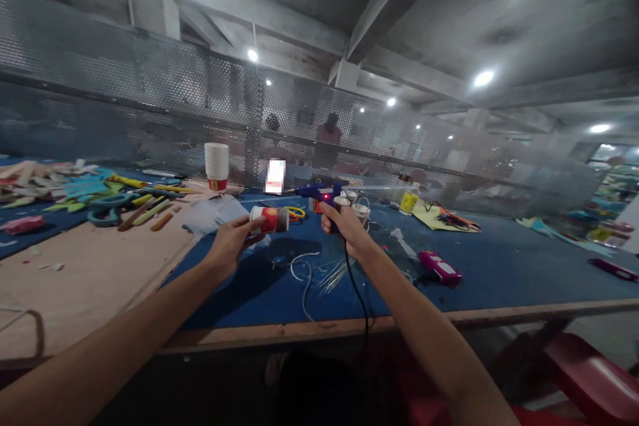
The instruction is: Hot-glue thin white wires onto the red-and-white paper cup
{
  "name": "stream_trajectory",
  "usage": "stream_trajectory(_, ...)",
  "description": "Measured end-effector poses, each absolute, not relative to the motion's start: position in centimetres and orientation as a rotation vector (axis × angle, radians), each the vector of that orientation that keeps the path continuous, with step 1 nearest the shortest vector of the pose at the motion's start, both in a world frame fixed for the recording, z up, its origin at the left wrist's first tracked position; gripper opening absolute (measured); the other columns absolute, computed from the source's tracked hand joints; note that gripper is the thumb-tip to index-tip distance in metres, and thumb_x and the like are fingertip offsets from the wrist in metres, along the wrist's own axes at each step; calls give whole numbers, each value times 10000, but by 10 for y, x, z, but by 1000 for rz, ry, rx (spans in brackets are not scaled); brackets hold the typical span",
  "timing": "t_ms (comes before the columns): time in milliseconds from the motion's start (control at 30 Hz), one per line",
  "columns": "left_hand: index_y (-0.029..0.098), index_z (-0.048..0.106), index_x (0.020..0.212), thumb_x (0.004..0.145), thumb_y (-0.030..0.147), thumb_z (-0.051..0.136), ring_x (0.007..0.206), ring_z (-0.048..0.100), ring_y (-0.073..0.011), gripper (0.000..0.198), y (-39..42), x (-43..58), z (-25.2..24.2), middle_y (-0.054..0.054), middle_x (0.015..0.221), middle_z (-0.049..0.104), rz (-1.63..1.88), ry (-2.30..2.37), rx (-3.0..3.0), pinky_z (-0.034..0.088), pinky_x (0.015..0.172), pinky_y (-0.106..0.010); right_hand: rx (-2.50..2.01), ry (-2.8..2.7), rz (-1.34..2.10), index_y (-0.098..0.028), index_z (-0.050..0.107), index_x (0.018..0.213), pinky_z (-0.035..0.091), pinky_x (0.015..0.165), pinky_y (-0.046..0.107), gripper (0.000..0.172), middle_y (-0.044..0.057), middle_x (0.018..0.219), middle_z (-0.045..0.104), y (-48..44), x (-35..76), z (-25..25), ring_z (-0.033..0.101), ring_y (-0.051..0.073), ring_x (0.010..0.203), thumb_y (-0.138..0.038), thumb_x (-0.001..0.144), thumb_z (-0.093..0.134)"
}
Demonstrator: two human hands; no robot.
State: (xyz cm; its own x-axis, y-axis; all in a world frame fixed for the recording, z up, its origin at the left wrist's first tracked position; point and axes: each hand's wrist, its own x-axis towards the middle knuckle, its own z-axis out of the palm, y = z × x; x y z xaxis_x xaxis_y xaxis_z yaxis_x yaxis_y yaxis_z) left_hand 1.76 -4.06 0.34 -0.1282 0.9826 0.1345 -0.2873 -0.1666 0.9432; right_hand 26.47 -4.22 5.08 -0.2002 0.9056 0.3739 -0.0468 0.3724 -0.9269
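My left hand [234, 239] is closed around a red and white paper cup [272, 219], held on its side above the blue table top. In my right hand [344, 225] is a blue glue gun [319, 191], its nozzle pointing left and a small red light glowing on its body. A black cord [355, 283] hangs from the gun over the table's front edge. The nozzle is above and beyond the cup, apart from it. Below the hands lie a white cord [309, 289] and thin clear strips [337, 276].
A stack of paper cups [216, 163] stands behind a crumpled plastic bag [212, 213]. Scissors [112, 205] and several sticks lie left. A magenta packet [440, 267] and a yellow-labelled bottle [409, 200] are right. A perforated metal screen [164, 100] runs behind; a red stool [594, 373] is lower right.
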Motion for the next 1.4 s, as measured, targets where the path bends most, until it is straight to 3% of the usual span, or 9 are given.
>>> stream_trajectory(133,212,794,850,651,386,913,877,726,-222,290,-40,17,2,-61,933,803,1535,1001,1067,588,795,-328,-858,-1542,977,-190,631,791,393,534,246,421,-99,472,444,-36,251,41,442,93,463,-587,826,767)
stream_trajectory(333,215,824,858,623,406,935,875,723,-217,322,-42,17,3,-46,910,806,1563,1039,1039,583,860,-328,-948,-1719,711,-190,692,815,499,642,278,355,-16,548,637,-39,250,17,620,154,560,-527,929,679)
stream_trajectory(533,182,833,881,640,420,942,865,715,-209,356,-45,19,4,-67,927,810,1604,1012,1069,577,833,-316,-1001,-1755,648,-199,760,961,516,559,294,398,-20,612,667,-41,250,7,584,145,467,-590,896,721)
stream_trajectory(700,179,841,890,641,423,939,859,719,-218,362,-46,20,4,-76,921,822,1600,1015,1095,562,811,-313,-1085,-1773,551,-203,773,866,510,563,287,447,18,666,701,-39,249,3,677,209,644,-649,868,738)
stream_trajectory(833,192,845,891,654,436,928,873,722,-225,349,-44,19,2,-74,914,826,1606,1040,1101,548,838,-325,-1134,-1845,464,-209,786,907,519,631,289,447,35,709,727,-41,251,5,735,252,785,-649,903,711)
stream_trajectory(1233,181,839,939,746,458,869,936,734,-251,338,-48,20,5,-96,947,837,1593,1077,1215,523,878,-353,-1290,-1939,299,-209,807,1032,486,655,277,412,34,706,739,-42,250,9,732,233,752,-599,946,705)
stream_trajectory(1400,185,842,952,756,464,856,938,740,-251,341,-51,21,7,-97,942,841,1587,1089,1237,521,862,-339,-1238,-1944,260,-234,810,1067,506,706,302,393,49,807,783,-41,251,7,746,256,831,-593,951,701)
